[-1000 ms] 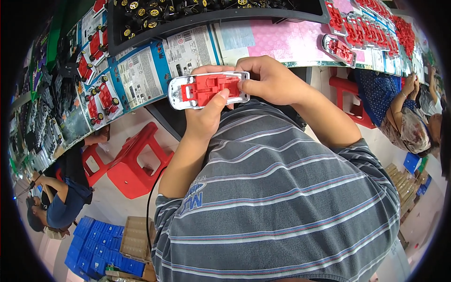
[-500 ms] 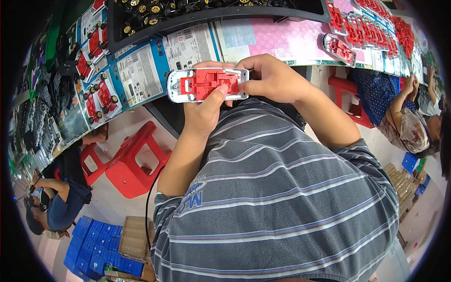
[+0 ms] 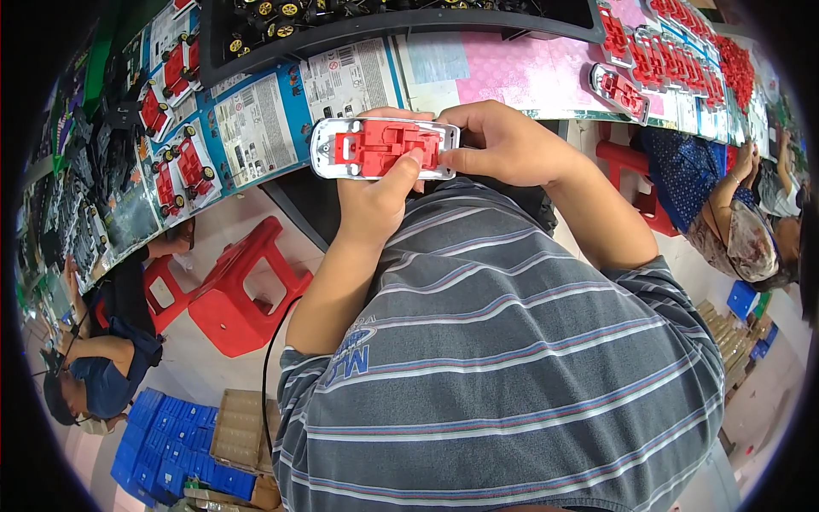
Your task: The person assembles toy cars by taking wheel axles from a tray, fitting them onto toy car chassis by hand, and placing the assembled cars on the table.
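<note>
A toy car body [image 3: 322, 147], white-shelled with a red plastic chassis set in it, is held underside up just off the table's near edge. My left hand [image 3: 375, 200] wraps round it from below, thumb pressed on the red chassis [image 3: 375, 149] and fingers behind the far side. At the car body's right end, my right hand [image 3: 508, 145] grips with thumb and bent fingers; part of that end is hidden by them. No wheels show on this car body.
A black tray [image 3: 409, 34] of wheel axles with yellow hubs lies at the back. Red chassis parts with wheels [image 3: 183, 171] sit at left; several white-and-red car bodies [image 3: 621, 90] line the right. Red stools [image 3: 243, 294] stand below the table. Other people work at both sides.
Both hands and the toy car body have shifted slightly to the right and a little away from me. The grip looks much the same. At left, the co-worker's arms have moved.
</note>
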Motion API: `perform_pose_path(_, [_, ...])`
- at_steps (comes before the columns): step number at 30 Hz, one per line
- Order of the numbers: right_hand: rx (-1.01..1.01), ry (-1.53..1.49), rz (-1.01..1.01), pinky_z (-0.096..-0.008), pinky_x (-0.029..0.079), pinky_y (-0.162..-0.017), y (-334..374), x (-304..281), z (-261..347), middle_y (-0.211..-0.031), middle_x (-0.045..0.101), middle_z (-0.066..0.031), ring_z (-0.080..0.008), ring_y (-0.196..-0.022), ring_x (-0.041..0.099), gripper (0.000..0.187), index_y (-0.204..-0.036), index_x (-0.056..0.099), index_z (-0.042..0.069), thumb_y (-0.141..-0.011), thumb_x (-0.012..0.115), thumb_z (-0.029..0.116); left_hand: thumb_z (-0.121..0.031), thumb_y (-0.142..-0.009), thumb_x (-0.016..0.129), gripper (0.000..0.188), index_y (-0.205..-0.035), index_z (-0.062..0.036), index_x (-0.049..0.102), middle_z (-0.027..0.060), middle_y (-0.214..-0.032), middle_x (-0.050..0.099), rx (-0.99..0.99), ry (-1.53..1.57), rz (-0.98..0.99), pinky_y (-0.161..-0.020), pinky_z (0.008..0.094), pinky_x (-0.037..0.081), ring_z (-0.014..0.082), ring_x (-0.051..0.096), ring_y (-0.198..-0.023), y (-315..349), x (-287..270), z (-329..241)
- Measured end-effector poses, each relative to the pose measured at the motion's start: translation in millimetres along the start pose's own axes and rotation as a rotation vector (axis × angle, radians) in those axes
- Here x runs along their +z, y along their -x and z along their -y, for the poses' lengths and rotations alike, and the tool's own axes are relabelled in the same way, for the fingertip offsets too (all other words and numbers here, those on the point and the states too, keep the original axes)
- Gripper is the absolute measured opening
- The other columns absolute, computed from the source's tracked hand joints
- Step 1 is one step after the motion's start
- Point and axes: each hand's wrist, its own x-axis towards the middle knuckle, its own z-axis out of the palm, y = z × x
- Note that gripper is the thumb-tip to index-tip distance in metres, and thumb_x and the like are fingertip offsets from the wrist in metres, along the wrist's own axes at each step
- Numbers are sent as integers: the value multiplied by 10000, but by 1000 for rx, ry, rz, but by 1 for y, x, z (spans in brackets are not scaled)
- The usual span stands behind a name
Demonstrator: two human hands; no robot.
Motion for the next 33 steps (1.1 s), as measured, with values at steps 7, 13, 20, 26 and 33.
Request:
perform_pose_path(7, [13,77,9,-256,430,-638,0,0,1,-810,630,9,-64,-733,510,220,-1074,665,-23,-908,713,113,-12,-869,610,309,-1172,44,586,140,-1078,698,-12,8,9,-562,219,514,107,651,-772,1,-1,3])
perform_pose_path(13, [-37,52,-45,-266,447,-647,-1,5,-5,-766,622,-12,-78,-717,529,239,-1042,668,-31,-898,731,149,-7,-864,599,305,-1167,26,600,111,-1057,701,-14,-52,-37,-575,205,493,92,628,-749,3,3,-4])
perform_pose_path(20, [-33,-175,-78,-256,474,-692,-7,5,-5,-1009,626,-18,-100,-798,572,341,-1207,612,22,-911,718,156,-55,-892,618,338,-1218,0,550,108,-1105,682,-70,89,29,-557,198,457,80,613,-772,-3,-11,0])
perform_pose_path(26, [-3,-443,-111,-291,512,-885,11,-13,-9,-1053,623,-67,-138,-961,606,427,-1297,540,-73,-892,664,-11,-178,-912,698,382,-1226,-9,561,93,-1089,672,-109,92,80,-554,204,479,82,631,-771,-6,-13,-2])
perform_pose_path(33, [-133,-212,-262,-296,535,-907,9,-10,3,-1076,643,-76,-162,-1026,649,320,-1278,576,-66,-959,592,-60,-175,-926,671,341,-1215,-18,581,68,-981,684,-95,142,65,-562,202,481,80,629,-743,-11,-12,-7])
